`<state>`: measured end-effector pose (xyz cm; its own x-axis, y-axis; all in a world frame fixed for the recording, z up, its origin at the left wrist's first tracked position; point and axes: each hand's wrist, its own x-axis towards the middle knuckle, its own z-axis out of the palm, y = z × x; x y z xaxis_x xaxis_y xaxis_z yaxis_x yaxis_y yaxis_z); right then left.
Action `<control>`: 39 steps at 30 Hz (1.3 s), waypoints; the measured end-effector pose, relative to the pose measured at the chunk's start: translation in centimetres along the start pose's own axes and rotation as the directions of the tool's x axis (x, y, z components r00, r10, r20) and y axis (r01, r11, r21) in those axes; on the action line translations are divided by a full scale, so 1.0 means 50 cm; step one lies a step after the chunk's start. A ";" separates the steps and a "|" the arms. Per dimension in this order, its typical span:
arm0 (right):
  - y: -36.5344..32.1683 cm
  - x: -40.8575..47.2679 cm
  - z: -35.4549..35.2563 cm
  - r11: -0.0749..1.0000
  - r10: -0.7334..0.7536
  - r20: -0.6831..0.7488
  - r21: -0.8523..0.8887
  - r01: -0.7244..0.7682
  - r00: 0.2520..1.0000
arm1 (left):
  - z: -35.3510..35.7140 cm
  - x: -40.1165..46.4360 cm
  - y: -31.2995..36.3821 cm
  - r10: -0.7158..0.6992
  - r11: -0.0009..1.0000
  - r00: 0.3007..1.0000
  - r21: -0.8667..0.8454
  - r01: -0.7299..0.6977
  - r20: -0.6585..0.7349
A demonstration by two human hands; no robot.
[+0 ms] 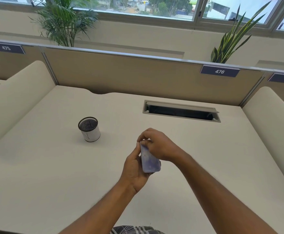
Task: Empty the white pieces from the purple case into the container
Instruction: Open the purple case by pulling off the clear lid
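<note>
A translucent purple case (150,160) is held above the desk near the middle of the view. My left hand (134,168) cradles it from below and the left side. My right hand (156,144) pinches its far top end with the fingertips. The case looks closed, and the white pieces are not visible through it. The container (89,129), a small cylinder with a black mesh inside and a white wrapped wall, stands upright on the desk to the left, well apart from both hands.
The cream desk (53,166) has padded side dividers (20,92) left and right and a beige partition (129,73) at the back. An open cable slot (181,112) is sunk into the desk at the back right. Potted plants stand behind the partition.
</note>
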<state>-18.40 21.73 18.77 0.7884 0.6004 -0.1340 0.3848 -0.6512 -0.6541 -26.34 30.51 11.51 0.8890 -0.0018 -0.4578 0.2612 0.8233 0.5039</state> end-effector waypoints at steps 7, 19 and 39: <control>0.006 -0.005 0.013 0.990 0.026 -0.037 0.141 -0.021 0.999 | -0.003 0.002 -0.002 0.010 1.000 1.000 -0.010 -0.010 0.002; 0.006 -0.008 0.021 0.990 0.031 -0.066 0.141 -0.021 0.997 | 0.000 -0.005 0.001 0.016 0.997 1.000 -0.078 -0.014 0.025; 0.027 -0.159 0.147 0.973 -0.187 -0.450 -0.208 0.102 0.873 | -0.010 0.020 0.011 -0.056 0.984 0.998 -0.169 0.052 -0.019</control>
<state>-27.69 19.49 13.49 0.8324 0.4373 0.3404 0.5540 -0.6690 -0.4955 -25.49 31.26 10.94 0.8660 -0.0372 -0.4987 0.2397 0.9061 0.3487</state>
